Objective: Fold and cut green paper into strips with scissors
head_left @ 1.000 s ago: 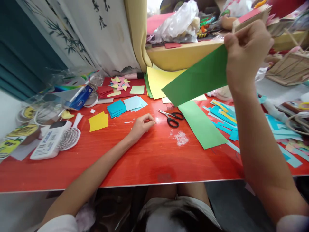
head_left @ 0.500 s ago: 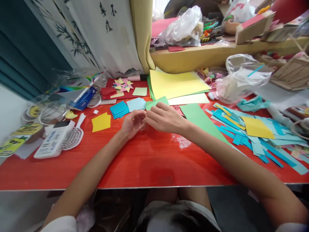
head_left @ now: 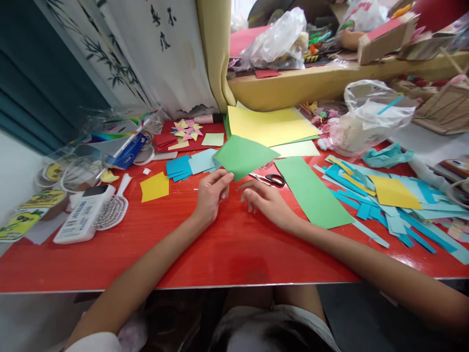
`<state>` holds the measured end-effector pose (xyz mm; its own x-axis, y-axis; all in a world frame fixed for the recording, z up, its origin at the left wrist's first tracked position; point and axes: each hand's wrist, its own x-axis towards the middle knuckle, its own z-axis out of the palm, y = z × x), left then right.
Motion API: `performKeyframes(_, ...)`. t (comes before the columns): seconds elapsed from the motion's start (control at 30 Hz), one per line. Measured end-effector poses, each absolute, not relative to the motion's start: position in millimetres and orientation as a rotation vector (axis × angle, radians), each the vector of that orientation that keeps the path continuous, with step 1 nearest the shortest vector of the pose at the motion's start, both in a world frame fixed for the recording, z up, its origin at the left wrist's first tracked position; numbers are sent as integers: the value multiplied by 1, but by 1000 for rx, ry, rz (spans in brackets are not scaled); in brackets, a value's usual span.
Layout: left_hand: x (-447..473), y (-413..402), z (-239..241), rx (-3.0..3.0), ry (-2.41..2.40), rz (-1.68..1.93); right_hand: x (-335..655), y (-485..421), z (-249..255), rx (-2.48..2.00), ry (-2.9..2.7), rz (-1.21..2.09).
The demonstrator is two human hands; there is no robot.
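Pinches the green paper piece point(head_left: 244, 155) by its near corner with the left hand point(head_left: 210, 195), thumb and fingers closed on the edge. Probably gripped that low to leave almost the whole face free, lifted and tilted up off the desk point(head_left: 227, 249). Rests the right hand point(head_left: 266, 201) palm down on the red surface just beside the left, fingers loosely spread, grasping nothing, a small gap short of the paper. Seemingly kept close to stay within reach of the raised piece.

Just beyond the right hand, scissors point(head_left: 270, 179) lying flat, black handles to the right, blade tips under the lifted green corner in this view. To their right, a long green strip point(head_left: 311, 191) flat on the desk, slanting from the yellow sheets point(head_left: 267, 126) at the back toward the front edge, likely laid aside there to keep the middle free. Behind the left hand, a small stack of blue squares point(head_left: 181, 166). Further left, a yellow square point(head_left: 154, 187), then a hairbrush point(head_left: 110, 211) and a white keypad device point(head_left: 82, 215), well apart from both hands. Far right, a heap of blue strips point(head_left: 388, 215) with a yellow scrap on top, and a plastic bag point(head_left: 370, 115) behind it.

Open room: a broad bare stretch of red between the hands and the straight front edge, crossed only by the two forearms. Clutter close on the left, the back and the right, and so little free space there for a wide sweep of the sheet.
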<state>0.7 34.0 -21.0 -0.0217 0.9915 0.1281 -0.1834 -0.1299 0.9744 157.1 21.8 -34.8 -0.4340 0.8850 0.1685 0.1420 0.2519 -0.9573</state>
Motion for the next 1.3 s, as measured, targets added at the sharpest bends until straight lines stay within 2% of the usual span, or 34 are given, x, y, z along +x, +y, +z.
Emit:
performKeyframes(0.13, 13, 20, -30, 1232, 1087, 1240, 163, 26, -29, -910, -1448, 1411)
performKeyframes(0.4, 12, 24, -36, 1180, 1098, 1154, 156, 22, -42, -833, -1279, 1704)
performKeyframes(0.9, 10, 24, -27, 961, 983, 998, 157, 15, -48, -897, -1293, 1634)
performKeyframes(1.3, -7, 42, -22, 877, 1074, 1144, 150, -1, -39, -1052, -1461, 1587)
